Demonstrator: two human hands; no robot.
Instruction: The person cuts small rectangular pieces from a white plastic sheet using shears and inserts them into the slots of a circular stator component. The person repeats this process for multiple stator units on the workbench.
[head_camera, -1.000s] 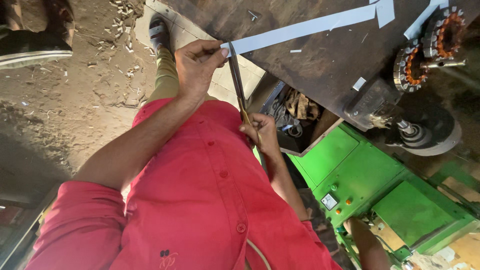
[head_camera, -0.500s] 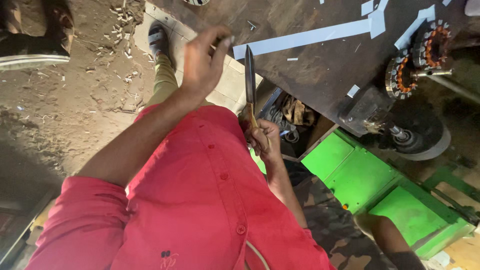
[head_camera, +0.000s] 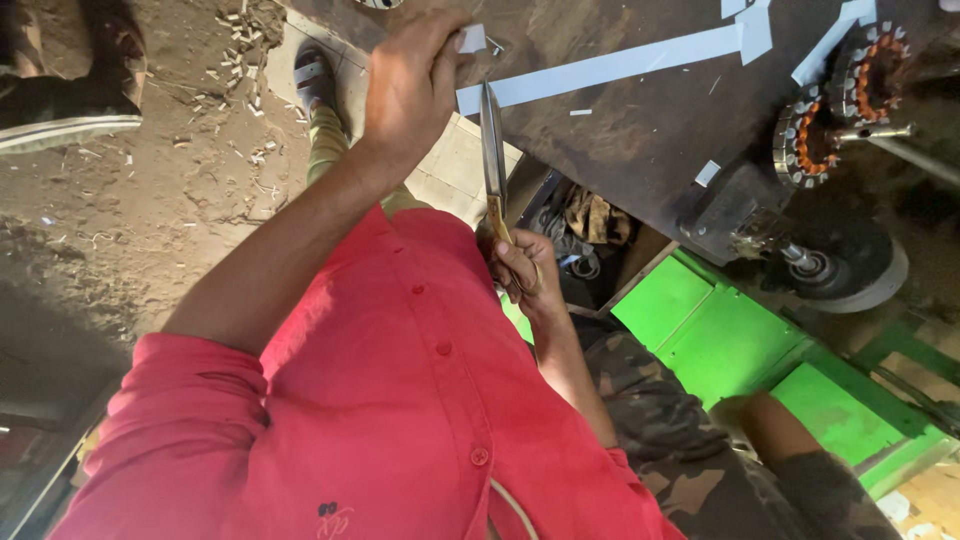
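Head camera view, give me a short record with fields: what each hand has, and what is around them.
Left hand: pinches a small pale paper piece above the dark table
Right hand: grips the scissors, blades closed, pointing at the table edge
Paper strip: long, pale, flat on the table
Motor stator: copper windings, at the table's far end
Below: green metal cabinet

light: soft daylight, medium bright | shadows: dark under the bench (head_camera: 640, 150) and at the lower left corner | glare: none, white paper strip (head_camera: 610, 68) is brightest | blur: slight on raised hand (head_camera: 410, 85) | edges: wide-angle stretch
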